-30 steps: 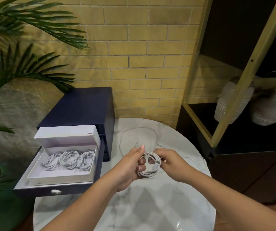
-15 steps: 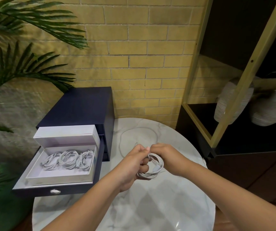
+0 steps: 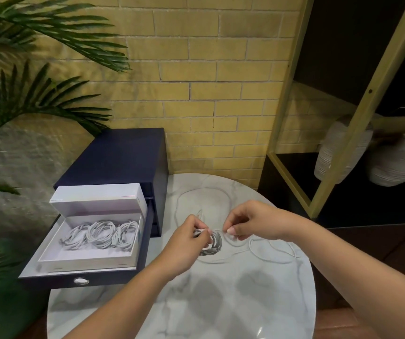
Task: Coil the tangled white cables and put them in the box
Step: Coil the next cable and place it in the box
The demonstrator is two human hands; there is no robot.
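**Two hands winding a white cable beside an open box**

Round marble tabletop (image 3: 221, 302) against a yellow brick wall (image 3: 208, 69). Palm fronds (image 3: 25, 94) at far left, two ribbed vases (image 3: 392, 165) on a dark shelf at right. At the tabletop's left edge, a navy drawer (image 3: 79, 281) pulled out, carrying a white box (image 3: 89, 261) with three coiled cables (image 3: 101, 234) inside. Just right of the box, left hand (image 3: 189, 238) gripping a small coil (image 3: 212, 245). Close beside it, right hand (image 3: 250, 221) pinching the loose strand (image 3: 272, 255), slack over the tabletop.

The table (image 3: 221, 302) has a glossy top that looks like polished marble. The white cables (image 3: 101, 234) look like smooth plastic. The box (image 3: 94, 204) is matt white cardboard. The dark blue drawer unit (image 3: 118, 155) looks matt, and its knob (image 3: 81, 281) is shiny metal. The brick wall (image 3: 196, 69) is rough, and the vases (image 3: 392, 167) are ribbed.
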